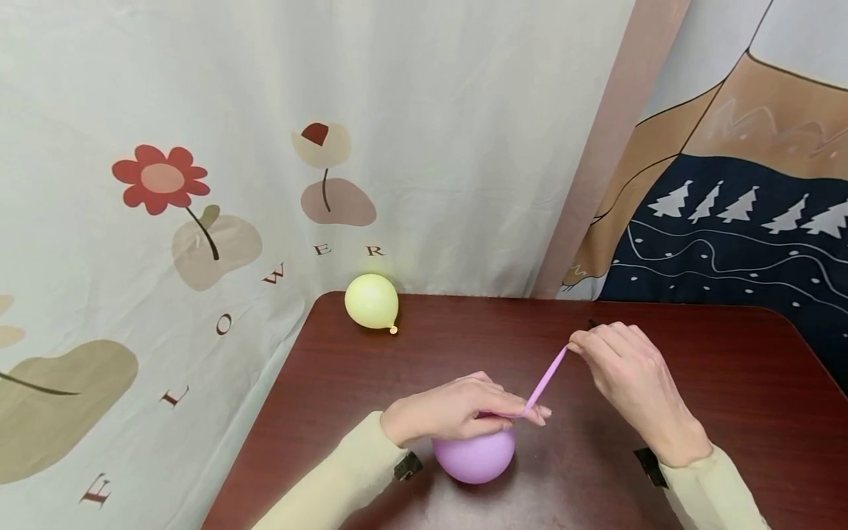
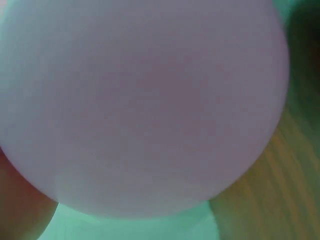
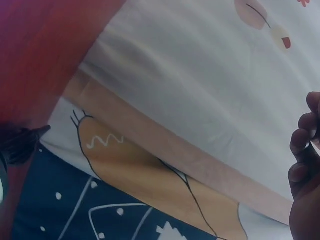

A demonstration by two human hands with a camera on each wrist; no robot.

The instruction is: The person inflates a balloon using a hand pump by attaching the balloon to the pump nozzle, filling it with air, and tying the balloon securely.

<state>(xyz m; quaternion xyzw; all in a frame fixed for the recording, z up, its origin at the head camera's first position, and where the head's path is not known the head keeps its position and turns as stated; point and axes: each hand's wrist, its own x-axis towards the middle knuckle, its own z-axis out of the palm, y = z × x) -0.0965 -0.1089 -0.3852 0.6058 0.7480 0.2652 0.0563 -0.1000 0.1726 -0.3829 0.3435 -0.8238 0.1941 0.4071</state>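
Note:
A purple balloon (image 1: 475, 458), round and inflated, hangs under my left hand (image 1: 457, 406) close over the table. Its neck is pinched between that hand's thumb and fingers. From the left fingers the neck stretches up to the right as a thin strip, and my right hand (image 1: 626, 375) pinches its end between thumb and fingertips. In the left wrist view the balloon (image 2: 145, 105) fills most of the picture, hiding the left fingers. Curled right fingers (image 3: 302, 145) show at the edge of the right wrist view; the strip is out of sight there.
A yellow balloon (image 1: 371, 302), knotted, rests near the back left corner of the dark red table (image 1: 318, 383). Printed curtains (image 1: 450, 147) hang right behind the table's far edge. A black object (image 3: 22, 145) lies beyond my right hand, mostly hidden in the head view.

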